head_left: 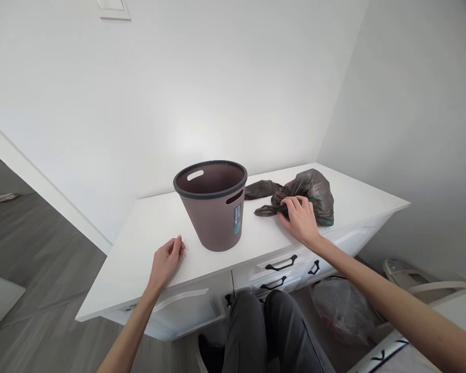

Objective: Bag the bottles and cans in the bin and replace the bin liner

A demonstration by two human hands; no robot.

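A brown trash can with a dark rim, two handle slots and a teal label stands upright on the white cabinet top. Just left of its base, my left hand rests on the surface, fingers curled in with nothing visible in them. To the right of the can lies a filled black garbage bag, bunched at its neck, with loose ends spreading leftward. My right hand has its fingers closed on the gathered neck of this bag; the fingertips are partly lost among the folds.
Below the top are drawers with black handles. On the floor at right sit a clear plastic bag and a beige object. White walls rise behind and to the right; a light switch is at upper left.
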